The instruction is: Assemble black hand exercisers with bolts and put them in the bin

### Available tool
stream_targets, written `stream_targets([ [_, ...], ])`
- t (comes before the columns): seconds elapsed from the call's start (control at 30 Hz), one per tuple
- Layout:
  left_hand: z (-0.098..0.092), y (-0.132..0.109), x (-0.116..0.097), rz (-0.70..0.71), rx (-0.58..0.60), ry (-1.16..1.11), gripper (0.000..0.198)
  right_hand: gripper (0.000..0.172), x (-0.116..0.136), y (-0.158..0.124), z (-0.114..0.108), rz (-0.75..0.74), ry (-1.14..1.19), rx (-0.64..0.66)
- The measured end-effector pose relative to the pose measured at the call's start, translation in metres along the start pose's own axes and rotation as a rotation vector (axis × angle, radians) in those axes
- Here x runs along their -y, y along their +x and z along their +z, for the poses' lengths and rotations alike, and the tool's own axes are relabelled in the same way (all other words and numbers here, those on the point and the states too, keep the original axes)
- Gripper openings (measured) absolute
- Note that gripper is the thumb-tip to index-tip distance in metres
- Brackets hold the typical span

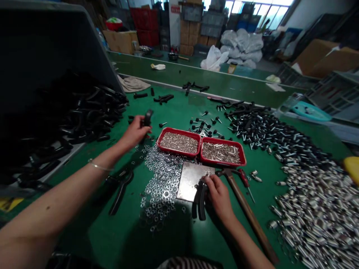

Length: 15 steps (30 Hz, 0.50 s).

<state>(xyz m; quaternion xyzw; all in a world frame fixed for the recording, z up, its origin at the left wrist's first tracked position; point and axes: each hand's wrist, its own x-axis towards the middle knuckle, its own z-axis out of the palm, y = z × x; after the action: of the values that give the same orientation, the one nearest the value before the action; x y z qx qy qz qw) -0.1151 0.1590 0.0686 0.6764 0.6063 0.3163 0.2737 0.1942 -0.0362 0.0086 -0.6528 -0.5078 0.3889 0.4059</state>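
My left hand is closed around a black curved plastic part, raised left of the red trays and partly blurred. Over the steel plate's right edge, my right hand grips a black two-handled clamp part, its handles pointing toward me and a small shiny metal piece at its top by the fingertips. The square steel plate lies flat on the green bench. Beside it spreads a heap of small metal washers. Another black handled part rests below my left forearm.
Two red trays of small metal pins stand behind the plate. A hammer and a red-handled screwdriver lie right. Metal cylinders and black-headed screws cover the right side. A grey bin of black parts stands left.
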Motion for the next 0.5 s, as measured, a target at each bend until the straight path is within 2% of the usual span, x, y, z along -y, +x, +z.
stream_targets([
  [0.07,0.03,-0.06,-0.027,-0.115,0.255,-0.344,0.03,0.032,0.001,-0.002,-0.002,-0.085,-0.13,0.017],
  [0.13,0.069,-0.117,-0.049,-0.249,0.482,-0.576,0.037,0.03,0.005,-0.007,-0.005,-0.14,-0.216,0.038],
  [0.17,0.087,-0.141,-0.057,-0.282,0.532,-0.656,0.04,0.03,0.007,-0.011,-0.007,-0.159,-0.246,0.053],
  [0.23,0.117,-0.173,-0.069,-0.29,0.541,-0.743,0.044,0.03,0.012,-0.02,-0.012,-0.184,-0.285,0.078],
  [0.33,0.138,-0.19,-0.079,-0.265,0.525,-0.742,0.049,0.03,0.017,-0.032,-0.02,-0.207,-0.301,0.093],
  [0.5,0.134,-0.194,-0.089,-0.176,0.503,-0.641,0.048,0.027,0.019,-0.041,-0.027,-0.248,-0.358,0.109],
])
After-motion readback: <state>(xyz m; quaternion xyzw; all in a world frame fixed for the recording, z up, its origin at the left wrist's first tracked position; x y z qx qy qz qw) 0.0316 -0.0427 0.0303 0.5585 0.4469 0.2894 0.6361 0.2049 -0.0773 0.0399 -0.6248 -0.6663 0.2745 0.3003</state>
